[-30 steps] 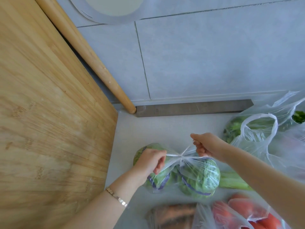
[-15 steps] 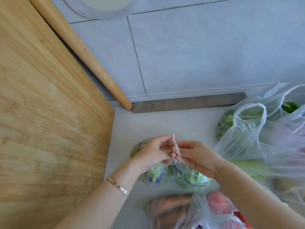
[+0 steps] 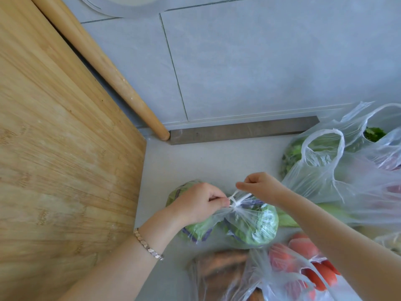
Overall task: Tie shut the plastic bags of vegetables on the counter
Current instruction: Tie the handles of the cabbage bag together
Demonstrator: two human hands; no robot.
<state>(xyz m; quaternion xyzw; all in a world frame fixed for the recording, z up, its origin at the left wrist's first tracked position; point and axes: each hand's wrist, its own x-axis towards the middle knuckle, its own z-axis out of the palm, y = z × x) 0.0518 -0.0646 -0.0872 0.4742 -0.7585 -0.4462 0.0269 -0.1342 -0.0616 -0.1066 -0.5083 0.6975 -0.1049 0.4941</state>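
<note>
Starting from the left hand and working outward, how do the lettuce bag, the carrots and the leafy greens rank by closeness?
1. lettuce bag: its handle pinched by the left hand.
2. carrots: just below the hand, at the near edge.
3. leafy greens: far right, toward the wall.

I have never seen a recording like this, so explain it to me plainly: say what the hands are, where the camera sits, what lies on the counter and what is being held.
There is no machine here: these are a person's two bare hands. The one camera is worn on the head, looking forward and down. The left hand and the right hand each pinch a thin end of the clear bag of green vegetables, with the ends crossed in a knot between them. The bag lies on the counter. Nearer the camera lie a bag of brownish-orange vegetables and a bag of red ones; at right is an untied bag with leafy greens. A wooden board is at left.
</note>
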